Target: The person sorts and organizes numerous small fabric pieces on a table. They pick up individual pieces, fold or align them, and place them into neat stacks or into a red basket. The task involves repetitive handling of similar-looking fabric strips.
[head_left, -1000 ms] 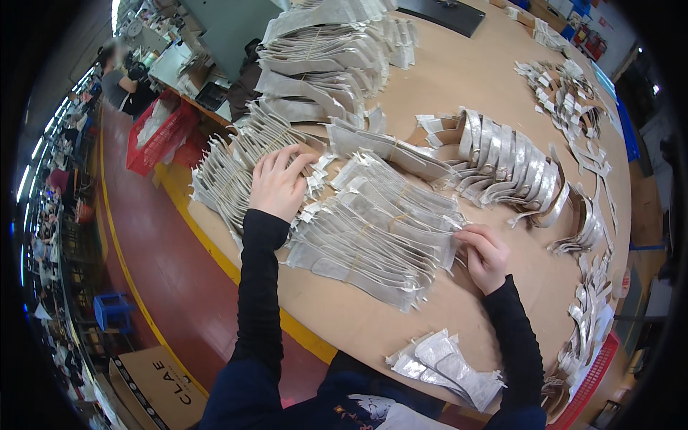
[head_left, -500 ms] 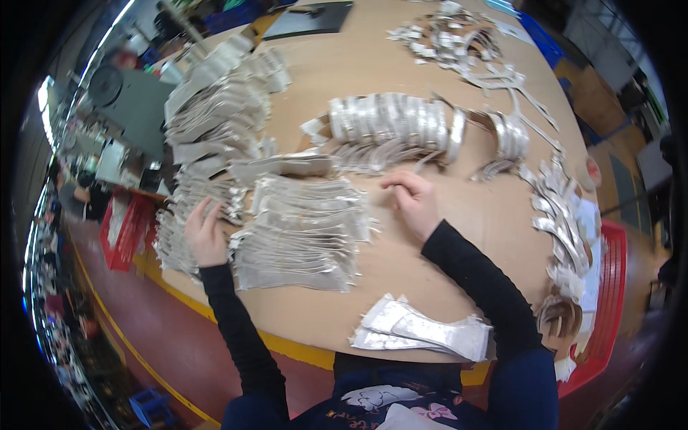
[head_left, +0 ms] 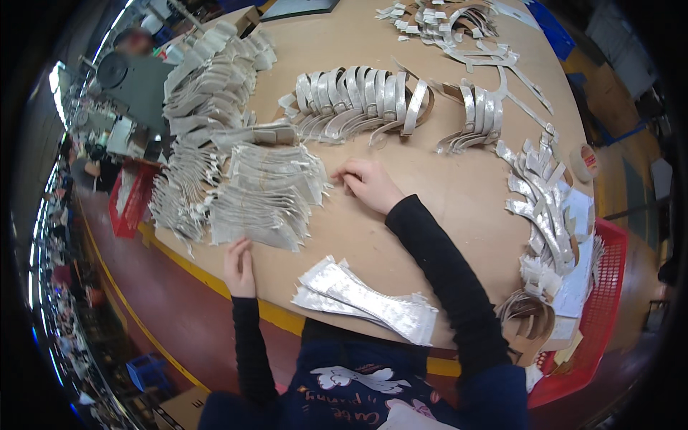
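My left hand (head_left: 239, 269) is at the near edge of a stack of thin grey-white cut pieces (head_left: 265, 193); its fingers are stretched out and nothing shows in them. To the right of that stack, my right hand (head_left: 371, 185) hovers low over the table with its fingers curled in. Whatever those fingers hold, if anything, is hidden. Close to my body lie a few silvery flared strips (head_left: 365, 297), overlapping one another. More narrow grey pieces (head_left: 183, 186) stand in a dense row left of the stack.
Curved silvery bands (head_left: 358, 97) stand in a row farther back, with a smaller group (head_left: 479, 115) to their right. Loose strips (head_left: 537, 201) line the table's right side, beside a tape roll (head_left: 584, 163) and a red basket (head_left: 605, 287). Tall layered pieces (head_left: 208, 86) fill the back left.
My left hand has moved from the narrow pieces at the left toward the stack's near edge. My right hand stays right of the stack, fingers still curled. The whole view has shifted.
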The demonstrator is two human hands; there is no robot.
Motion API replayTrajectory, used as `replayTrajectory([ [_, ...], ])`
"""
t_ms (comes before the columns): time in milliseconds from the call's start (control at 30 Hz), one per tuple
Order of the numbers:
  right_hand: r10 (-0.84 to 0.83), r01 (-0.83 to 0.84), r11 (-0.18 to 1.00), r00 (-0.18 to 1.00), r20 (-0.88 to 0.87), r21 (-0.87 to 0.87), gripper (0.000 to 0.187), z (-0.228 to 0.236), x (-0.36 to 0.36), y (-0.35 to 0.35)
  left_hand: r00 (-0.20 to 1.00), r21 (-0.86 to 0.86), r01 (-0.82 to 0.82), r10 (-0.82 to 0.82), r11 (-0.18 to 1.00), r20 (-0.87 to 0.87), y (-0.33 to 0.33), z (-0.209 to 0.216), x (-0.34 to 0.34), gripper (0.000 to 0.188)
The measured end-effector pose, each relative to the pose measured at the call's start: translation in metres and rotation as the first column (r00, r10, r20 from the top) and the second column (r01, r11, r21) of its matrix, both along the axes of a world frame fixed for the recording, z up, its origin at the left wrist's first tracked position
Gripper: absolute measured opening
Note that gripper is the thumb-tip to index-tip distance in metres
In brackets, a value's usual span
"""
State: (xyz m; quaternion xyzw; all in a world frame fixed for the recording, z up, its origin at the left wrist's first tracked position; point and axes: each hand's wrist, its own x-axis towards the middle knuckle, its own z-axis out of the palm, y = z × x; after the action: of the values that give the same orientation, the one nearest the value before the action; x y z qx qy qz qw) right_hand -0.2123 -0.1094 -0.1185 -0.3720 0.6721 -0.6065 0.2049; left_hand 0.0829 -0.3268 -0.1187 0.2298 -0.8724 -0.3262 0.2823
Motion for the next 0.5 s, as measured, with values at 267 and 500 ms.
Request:
replayTrajectory([
  [267, -0.043, 0.066, 0.995, 0.959, 0.279, -0.076, 0.019, 0.0, -0.006, 0.001, 0.995, -0.073, -0.097, 0.095, 0.993, -0.025, 0.011, 0.008, -0.005, 0.01],
  [500, -0.09, 0.113, 0.989, 0.971, 0.222, -0.095, 0.019, -0.008, -0.007, 0.0, 0.99, -0.078, -0.139, 0.135, 0.987, -0.049, 0.01, 0.005, -0.006, 0.007],
])
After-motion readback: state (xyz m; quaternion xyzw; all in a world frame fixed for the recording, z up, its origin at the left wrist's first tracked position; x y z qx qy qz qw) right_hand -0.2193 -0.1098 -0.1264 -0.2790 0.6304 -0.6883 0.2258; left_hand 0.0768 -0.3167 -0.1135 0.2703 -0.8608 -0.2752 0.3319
